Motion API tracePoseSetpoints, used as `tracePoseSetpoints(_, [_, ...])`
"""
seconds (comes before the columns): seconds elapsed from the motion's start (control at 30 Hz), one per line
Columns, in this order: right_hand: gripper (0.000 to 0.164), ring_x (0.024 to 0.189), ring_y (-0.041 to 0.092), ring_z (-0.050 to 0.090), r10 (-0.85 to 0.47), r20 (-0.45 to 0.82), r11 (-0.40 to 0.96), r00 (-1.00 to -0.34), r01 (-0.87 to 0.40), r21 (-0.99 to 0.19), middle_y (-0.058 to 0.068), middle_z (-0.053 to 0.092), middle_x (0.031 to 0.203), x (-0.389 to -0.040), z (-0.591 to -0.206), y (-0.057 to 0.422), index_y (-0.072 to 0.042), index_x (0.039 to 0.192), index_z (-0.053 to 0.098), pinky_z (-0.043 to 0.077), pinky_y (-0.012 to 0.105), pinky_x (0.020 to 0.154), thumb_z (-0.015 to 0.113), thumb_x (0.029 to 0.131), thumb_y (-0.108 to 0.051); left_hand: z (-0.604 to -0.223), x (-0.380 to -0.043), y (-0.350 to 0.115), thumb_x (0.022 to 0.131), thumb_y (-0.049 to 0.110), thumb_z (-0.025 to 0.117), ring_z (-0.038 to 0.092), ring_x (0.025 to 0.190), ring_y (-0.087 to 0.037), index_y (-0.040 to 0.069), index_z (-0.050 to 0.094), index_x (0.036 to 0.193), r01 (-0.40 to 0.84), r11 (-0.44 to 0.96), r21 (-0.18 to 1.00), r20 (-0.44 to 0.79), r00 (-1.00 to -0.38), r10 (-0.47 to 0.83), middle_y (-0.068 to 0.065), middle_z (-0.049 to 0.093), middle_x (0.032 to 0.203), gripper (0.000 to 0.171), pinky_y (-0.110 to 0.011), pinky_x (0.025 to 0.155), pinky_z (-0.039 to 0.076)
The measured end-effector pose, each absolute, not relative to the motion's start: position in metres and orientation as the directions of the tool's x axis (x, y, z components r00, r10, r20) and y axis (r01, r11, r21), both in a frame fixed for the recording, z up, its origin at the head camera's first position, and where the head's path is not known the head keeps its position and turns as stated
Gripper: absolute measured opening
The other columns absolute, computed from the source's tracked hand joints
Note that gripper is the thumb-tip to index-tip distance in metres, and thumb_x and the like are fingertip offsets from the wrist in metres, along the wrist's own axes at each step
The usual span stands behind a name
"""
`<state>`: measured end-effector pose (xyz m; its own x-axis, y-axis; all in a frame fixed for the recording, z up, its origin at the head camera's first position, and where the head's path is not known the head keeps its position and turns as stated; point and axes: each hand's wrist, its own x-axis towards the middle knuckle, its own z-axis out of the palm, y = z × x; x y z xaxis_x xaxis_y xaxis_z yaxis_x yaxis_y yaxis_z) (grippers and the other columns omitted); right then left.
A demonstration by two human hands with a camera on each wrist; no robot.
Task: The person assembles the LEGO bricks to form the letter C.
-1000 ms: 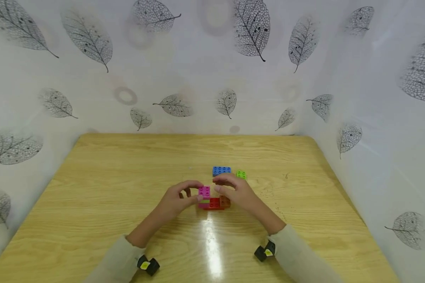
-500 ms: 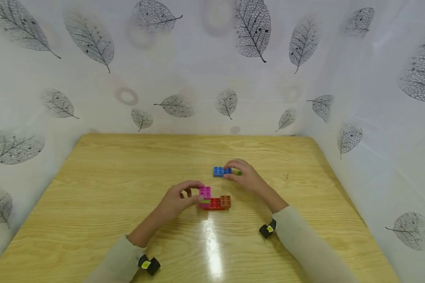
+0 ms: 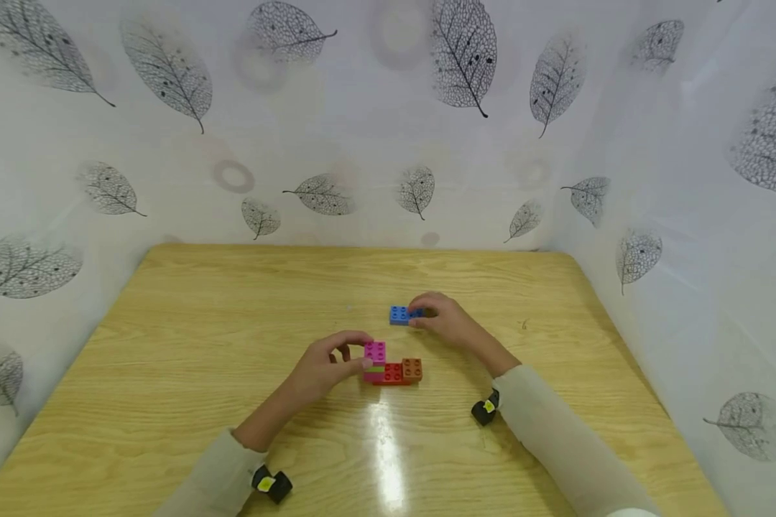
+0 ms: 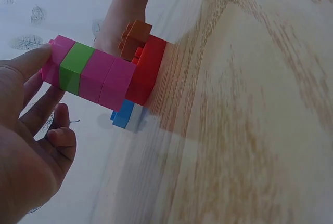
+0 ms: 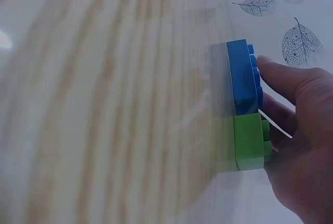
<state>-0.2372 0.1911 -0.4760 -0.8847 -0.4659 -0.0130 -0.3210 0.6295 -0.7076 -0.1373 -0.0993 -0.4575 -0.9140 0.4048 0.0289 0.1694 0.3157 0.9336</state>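
Pink-and-green stack [image 4: 89,73] stands upright on the left end of the red base [image 4: 147,76], base flat on the table [image 3: 265,301]. From the top: pink, green, then two pinks. Orange block [image 3: 412,369] sits on the base's right end, red studs bare between. Stack and orange block both look to overhang the base, so I'd push straight down over the red, not on the outer edges, or it may tip.

Left hand [image 3: 321,366] pinches the top pink block, thumb and fingers across it. Good steadying hold; light pressure should do, no sideways pull.

Right hand [image 3: 449,320] is at the blue block [image 3: 399,315], thumb by its studs, beyond the build. Can't tell if it's gripping; the fingers' far side is hidden. Green block [image 5: 250,143] is just beside blue, touching or nearly. Best to pinch one block by opposite side walls, without dragging the other.

No containers in view; loose blocks sit directly on the wood.
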Motion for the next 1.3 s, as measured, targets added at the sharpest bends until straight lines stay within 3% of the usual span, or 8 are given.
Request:
tracePoseSetpoints(0.63, [0.018,0.129,0.028,0.054,-0.442,-0.084,0.719,-0.893,-0.297,-0.628,0.004,0.062,0.134,-0.24,-0.473,0.189,-0.022,0.115,0.07,0.042,0.049,0.11,0.07,0.097,-0.021,-0.459,-0.137,-0.099,0.093,0.035,0.073,0.053,0.094,-0.023,0.023,0.066,0.129,0.143,0.314,0.939,0.006,-0.916,0.4,0.007,0.065,0.121,0.039,-0.027,0.072,0.046])
tracePoseSetpoints(0.77, [0.022,0.131,0.029,0.054,-0.44,-0.053,0.696,-0.896,-0.303,-0.651,0.005,0.062,0.135,-0.238,-0.469,0.191,-0.021,0.119,0.069,0.042,0.051,0.11,0.068,0.098,-0.022,-0.459,-0.137,-0.099,0.093,0.036,0.074,0.053,0.094,-0.023,0.026,0.066,0.128,0.138,0.318,0.938,0.002,-0.919,0.395,0.008,0.065,0.121,0.037,-0.028,0.072,0.046])
tracePoseSetpoints(1.0, [0.024,0.127,0.026,0.058,-0.476,0.049,0.635,-0.878,-0.381,-0.672,0.003,0.065,0.129,-0.226,-0.454,0.193,-0.016,0.121,0.069,0.046,0.047,0.107,0.068,0.098,-0.02,-0.457,-0.137,-0.099,0.092,0.035,0.074,0.053,0.094,-0.022,0.017,0.064,0.133,0.127,0.328,0.936,-0.012,-0.921,0.39,0.006,0.065,0.123,0.045,-0.029,0.074,0.046])
tracePoseSetpoints(1.3, [0.031,0.126,0.027,0.06,-0.472,0.144,0.578,-0.87,-0.428,-0.695,0.003,0.065,0.133,-0.193,-0.438,0.19,-0.017,0.126,0.069,0.049,0.048,0.103,0.069,0.097,-0.025,-0.454,-0.136,-0.099,0.092,0.034,0.074,0.054,0.091,-0.021,0.018,0.066,0.13,0.149,0.336,0.93,0.007,-0.921,0.389,0.005,0.066,0.12,0.042,-0.027,0.069,0.046])
